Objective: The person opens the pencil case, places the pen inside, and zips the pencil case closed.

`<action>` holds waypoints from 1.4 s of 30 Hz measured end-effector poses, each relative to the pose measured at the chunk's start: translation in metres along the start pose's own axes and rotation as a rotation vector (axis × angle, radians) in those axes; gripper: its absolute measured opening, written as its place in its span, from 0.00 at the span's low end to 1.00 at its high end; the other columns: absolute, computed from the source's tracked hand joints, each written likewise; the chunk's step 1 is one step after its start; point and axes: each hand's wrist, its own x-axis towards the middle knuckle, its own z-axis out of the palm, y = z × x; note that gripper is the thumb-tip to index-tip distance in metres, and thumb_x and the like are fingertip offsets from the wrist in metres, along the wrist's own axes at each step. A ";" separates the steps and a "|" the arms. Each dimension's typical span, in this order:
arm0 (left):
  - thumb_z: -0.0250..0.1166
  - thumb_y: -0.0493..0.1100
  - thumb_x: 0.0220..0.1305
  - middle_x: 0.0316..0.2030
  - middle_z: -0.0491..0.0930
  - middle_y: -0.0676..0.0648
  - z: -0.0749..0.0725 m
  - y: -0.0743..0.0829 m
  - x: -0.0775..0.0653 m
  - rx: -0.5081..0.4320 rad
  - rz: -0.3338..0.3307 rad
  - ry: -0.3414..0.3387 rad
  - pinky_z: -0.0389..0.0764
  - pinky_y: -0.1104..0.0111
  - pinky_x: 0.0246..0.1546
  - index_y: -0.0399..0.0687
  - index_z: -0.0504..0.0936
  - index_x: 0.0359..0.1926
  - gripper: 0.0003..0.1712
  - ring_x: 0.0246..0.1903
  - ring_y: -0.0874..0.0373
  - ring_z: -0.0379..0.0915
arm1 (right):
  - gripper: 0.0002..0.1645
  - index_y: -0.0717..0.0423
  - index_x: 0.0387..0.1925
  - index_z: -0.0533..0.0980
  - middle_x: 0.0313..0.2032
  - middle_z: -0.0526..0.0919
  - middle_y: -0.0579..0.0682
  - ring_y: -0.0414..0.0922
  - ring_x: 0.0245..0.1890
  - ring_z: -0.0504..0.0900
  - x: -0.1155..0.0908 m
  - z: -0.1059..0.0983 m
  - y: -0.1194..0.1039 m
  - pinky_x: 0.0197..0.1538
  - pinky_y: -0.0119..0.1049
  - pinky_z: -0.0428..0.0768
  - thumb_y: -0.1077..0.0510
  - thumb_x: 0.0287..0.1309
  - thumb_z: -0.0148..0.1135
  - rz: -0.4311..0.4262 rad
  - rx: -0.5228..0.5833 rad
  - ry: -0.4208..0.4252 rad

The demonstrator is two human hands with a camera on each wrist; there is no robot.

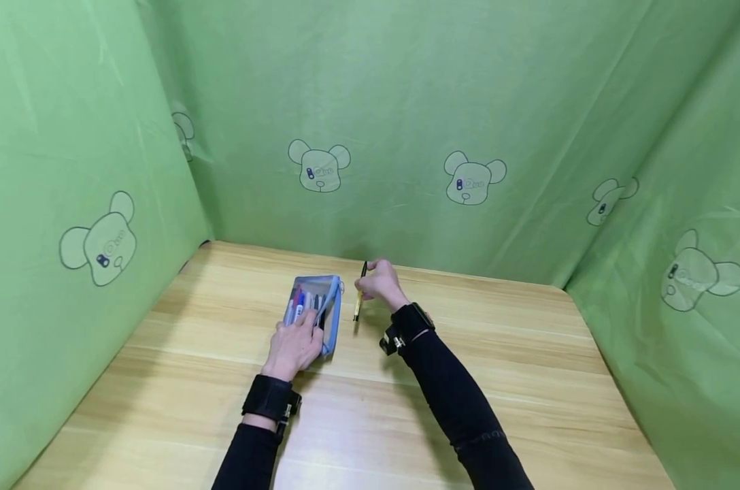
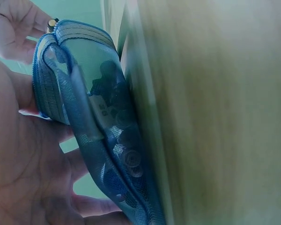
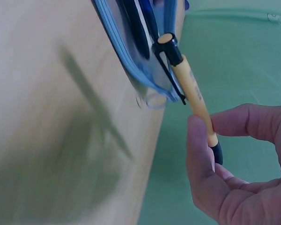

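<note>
A blue mesh zippered pencil case (image 1: 334,325) lies unzipped on the table, with several pens and markers (image 1: 300,304) inside. My left hand (image 1: 292,346) grips its near left part, the fingers at the opening's edge. In the left wrist view the mesh side (image 2: 113,150) of the case faces the camera, and dark contents show through it. Just right of the case, my right hand (image 1: 382,282) pinches a yellow ballpoint pen (image 3: 193,89) between thumb and fingers. Its black clip end points toward the case in the right wrist view, and its black tip is by the fingers.
Beneath everything is a light wood-grain table (image 1: 498,381). Green fabric (image 1: 394,88) printed with bear heads hangs behind it and along both sides. A ring-shaped pull (image 3: 155,100) hangs at the case's corner.
</note>
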 end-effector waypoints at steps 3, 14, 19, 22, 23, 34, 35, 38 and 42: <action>0.44 0.46 0.75 0.69 0.73 0.39 0.000 0.000 0.000 0.006 0.001 -0.001 0.77 0.41 0.48 0.41 0.71 0.68 0.26 0.51 0.30 0.78 | 0.36 0.69 0.62 0.67 0.50 0.82 0.69 0.58 0.31 0.90 -0.002 0.010 0.003 0.47 0.50 0.88 0.73 0.49 0.65 0.012 0.026 -0.019; 0.45 0.47 0.76 0.69 0.73 0.40 -0.001 0.001 0.002 0.014 -0.004 -0.003 0.78 0.41 0.46 0.42 0.70 0.68 0.26 0.54 0.27 0.76 | 0.33 0.70 0.59 0.69 0.35 0.85 0.64 0.60 0.33 0.90 -0.005 0.041 0.013 0.44 0.50 0.88 0.74 0.47 0.64 0.047 0.056 -0.040; 0.46 0.46 0.75 0.66 0.75 0.41 0.000 0.001 0.002 0.011 0.000 0.017 0.76 0.41 0.47 0.42 0.72 0.65 0.24 0.53 0.28 0.77 | 0.33 0.71 0.57 0.70 0.33 0.85 0.63 0.56 0.31 0.91 -0.007 0.054 0.020 0.42 0.48 0.89 0.74 0.45 0.63 0.059 0.096 -0.067; 0.47 0.45 0.74 0.64 0.77 0.41 0.001 0.001 0.002 0.014 0.007 0.040 0.76 0.42 0.46 0.41 0.73 0.62 0.22 0.51 0.29 0.78 | 0.32 0.72 0.55 0.70 0.35 0.86 0.66 0.55 0.29 0.90 -0.009 0.059 0.022 0.40 0.45 0.89 0.75 0.44 0.62 0.059 0.124 -0.077; 0.47 0.45 0.74 0.64 0.78 0.41 0.001 0.001 0.002 0.017 0.013 0.047 0.76 0.43 0.47 0.41 0.73 0.62 0.22 0.50 0.29 0.79 | 0.31 0.72 0.55 0.70 0.36 0.85 0.66 0.53 0.28 0.90 -0.009 0.060 0.022 0.39 0.45 0.89 0.76 0.44 0.62 0.058 0.127 -0.078; 0.47 0.45 0.74 0.63 0.79 0.40 0.001 0.001 0.001 0.030 0.030 0.058 0.74 0.43 0.50 0.40 0.74 0.61 0.22 0.48 0.32 0.82 | 0.31 0.72 0.55 0.72 0.38 0.86 0.66 0.52 0.28 0.90 -0.010 0.070 0.022 0.35 0.40 0.89 0.77 0.44 0.63 0.046 0.103 -0.092; 0.47 0.45 0.74 0.63 0.78 0.40 0.001 0.001 0.001 0.029 0.028 0.055 0.74 0.43 0.50 0.40 0.73 0.62 0.22 0.48 0.32 0.81 | 0.30 0.72 0.54 0.73 0.36 0.87 0.65 0.52 0.29 0.90 -0.010 0.070 0.022 0.34 0.40 0.89 0.77 0.43 0.63 0.043 0.101 -0.095; 0.47 0.45 0.74 0.65 0.77 0.39 0.001 0.001 0.001 0.031 0.024 0.044 0.74 0.42 0.51 0.40 0.73 0.63 0.23 0.50 0.32 0.81 | 0.28 0.72 0.51 0.73 0.34 0.87 0.65 0.53 0.29 0.90 -0.012 0.073 0.022 0.32 0.39 0.89 0.77 0.42 0.62 0.040 0.093 -0.098; 0.47 0.45 0.75 0.66 0.77 0.39 0.002 0.000 0.001 0.029 0.022 0.039 0.74 0.41 0.53 0.40 0.73 0.63 0.23 0.51 0.31 0.80 | 0.27 0.72 0.49 0.74 0.37 0.86 0.66 0.55 0.30 0.91 -0.014 0.075 0.020 0.32 0.39 0.89 0.78 0.41 0.61 0.039 0.090 -0.098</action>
